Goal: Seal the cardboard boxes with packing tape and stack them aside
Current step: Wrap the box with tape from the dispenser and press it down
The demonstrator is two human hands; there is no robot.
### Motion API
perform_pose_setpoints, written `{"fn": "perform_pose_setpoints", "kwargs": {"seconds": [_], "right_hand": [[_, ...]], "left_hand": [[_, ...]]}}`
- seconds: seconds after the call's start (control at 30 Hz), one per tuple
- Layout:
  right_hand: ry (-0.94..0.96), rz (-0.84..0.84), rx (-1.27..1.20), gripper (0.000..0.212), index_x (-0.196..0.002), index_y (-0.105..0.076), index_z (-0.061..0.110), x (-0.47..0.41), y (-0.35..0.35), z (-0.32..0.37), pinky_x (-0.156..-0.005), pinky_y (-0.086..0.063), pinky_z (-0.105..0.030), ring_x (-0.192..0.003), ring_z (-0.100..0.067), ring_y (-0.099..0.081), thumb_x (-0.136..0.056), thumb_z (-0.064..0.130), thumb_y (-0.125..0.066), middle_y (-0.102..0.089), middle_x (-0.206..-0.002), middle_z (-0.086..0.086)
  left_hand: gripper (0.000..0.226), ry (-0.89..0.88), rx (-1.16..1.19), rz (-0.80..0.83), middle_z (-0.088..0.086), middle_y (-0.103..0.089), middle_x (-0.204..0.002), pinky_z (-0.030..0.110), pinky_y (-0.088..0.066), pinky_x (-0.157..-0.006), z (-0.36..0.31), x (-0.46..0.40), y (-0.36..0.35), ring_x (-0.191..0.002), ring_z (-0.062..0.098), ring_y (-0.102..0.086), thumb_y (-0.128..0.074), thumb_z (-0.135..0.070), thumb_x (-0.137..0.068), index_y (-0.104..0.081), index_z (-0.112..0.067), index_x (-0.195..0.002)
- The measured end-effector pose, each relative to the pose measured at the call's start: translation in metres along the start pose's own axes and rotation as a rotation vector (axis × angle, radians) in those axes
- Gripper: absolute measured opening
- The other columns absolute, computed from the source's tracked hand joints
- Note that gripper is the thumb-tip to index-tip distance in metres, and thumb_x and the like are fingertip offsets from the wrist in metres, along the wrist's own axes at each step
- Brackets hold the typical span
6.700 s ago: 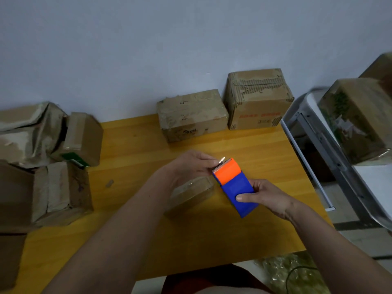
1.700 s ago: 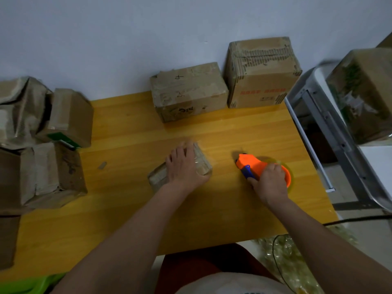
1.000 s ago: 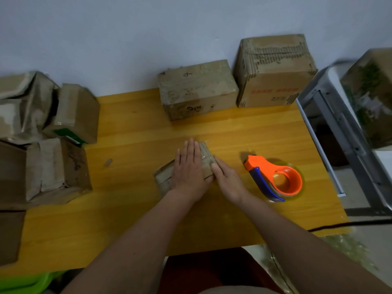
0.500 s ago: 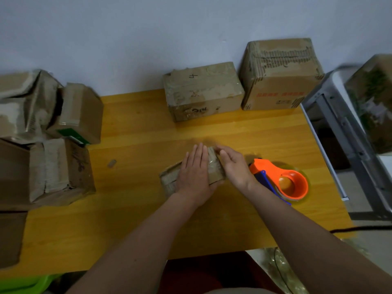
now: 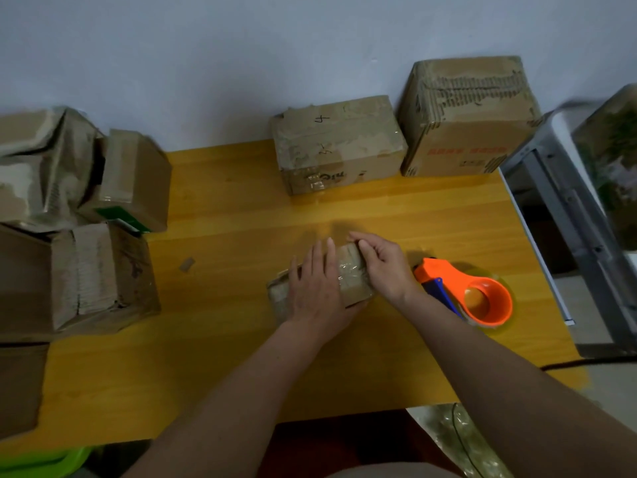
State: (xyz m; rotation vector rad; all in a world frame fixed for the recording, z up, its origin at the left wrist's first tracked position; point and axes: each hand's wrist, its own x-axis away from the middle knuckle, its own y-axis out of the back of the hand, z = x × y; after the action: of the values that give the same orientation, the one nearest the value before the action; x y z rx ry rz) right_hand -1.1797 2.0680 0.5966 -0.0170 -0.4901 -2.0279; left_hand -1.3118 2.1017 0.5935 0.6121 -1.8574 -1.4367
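You've got dim, flat light w/ soft shadows under the hands (image 5: 317,291). Wide-angle bend at frame edges; right edge smeared, glare on tape gun (image 5: 472,291).

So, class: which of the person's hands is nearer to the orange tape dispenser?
Right. The right hand rests on the small box's right end, just left of the tape dispenser. The left hand lies flat on the box, farther left.

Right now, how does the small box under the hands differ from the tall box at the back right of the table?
The small box lies low and flat in mid-table; the tall box stands high against the wall. The left hand presses the small box flat and the right hand touches its end; nothing touches the tall box, which alone shows red print. Both are brown cardboard.
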Motion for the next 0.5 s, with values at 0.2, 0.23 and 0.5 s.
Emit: {"fn": "perform_pose_setpoints", "kwargs": {"seconds": [0.2, 0.23, 0.5], "right_hand": [[-0.151, 0.196, -0.092, 0.011, -0.102, -0.06, 0.013, -0.011, -0.008, -0.003, -0.068, -0.047, -0.016, -0.084, -0.013, -0.056, -0.091, 0.014, -0.062, -0.059, -0.095, -0.005], [-0.185, 0.213, -0.11, 0.009, -0.097, -0.057, 0.014, -0.013, -0.01, -0.003, -0.063, -0.048, -0.019, -0.077, -0.012, -0.055, -0.091, 0.017, -0.062, -0.057, -0.088, -0.003], [-0.224, 0.172, -0.067, 0.031, -0.118, -0.053, 0.01, -0.005, -0.014, -0.002, -0.074, -0.037, -0.023, -0.095, -0.016, -0.049, -0.103, 0.028, -0.034, -0.053, -0.102, -0.004]], "left_hand": [[0.118, 0.055, 0.013, 0.001, 0.018, 0.009, -0.161, 0.049, 0.005, -0.118, -0.001, 0.001, -0.002, -0.149, 0.033, 0.005, -0.042, -0.085, -0.075, 0.006, -0.01, -0.154], [0.119, 0.08, -0.01, 0.005, 0.019, 0.003, -0.161, 0.054, 0.007, -0.116, -0.002, 0.0, -0.001, -0.149, 0.035, 0.001, -0.042, -0.086, -0.073, 0.004, -0.013, -0.154], [0.118, 0.124, -0.069, 0.043, 0.012, -0.03, -0.143, 0.054, -0.02, -0.11, -0.008, 0.003, 0.006, -0.13, 0.032, -0.031, -0.05, -0.083, -0.072, 0.003, -0.013, -0.152]]}}
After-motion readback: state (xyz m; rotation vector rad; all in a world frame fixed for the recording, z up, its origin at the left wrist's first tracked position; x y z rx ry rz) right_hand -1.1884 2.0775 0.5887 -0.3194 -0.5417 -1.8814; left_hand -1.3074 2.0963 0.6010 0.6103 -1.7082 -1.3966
